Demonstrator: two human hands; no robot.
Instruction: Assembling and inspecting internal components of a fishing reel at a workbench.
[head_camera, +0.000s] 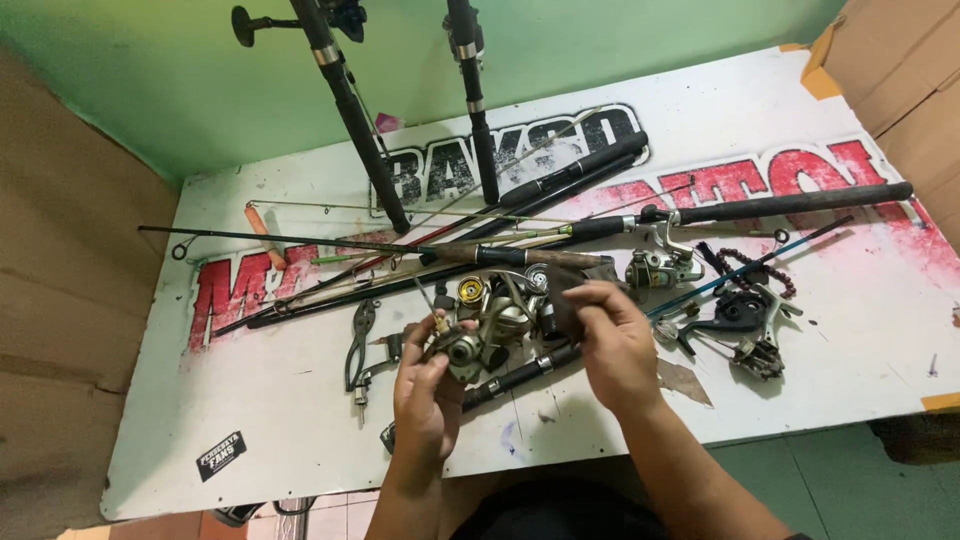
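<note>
Both hands grip a fishing reel (497, 325): left hand (425, 395) clenched beneath, right hand (612, 340) pinching its top.

Both hands are over the near middle of the board (300, 430), the left hand (428, 395) just left of the right hand (617, 345), with a fishing reel (490, 325) between them. Pliers (360, 345) lie to the left of the left hand, and another reel (755, 330) sits to the right of the right hand. Behind the hands, fishing rods (560, 225) lie crosswise, and two more rods (350, 110) lean up at the back.
</note>
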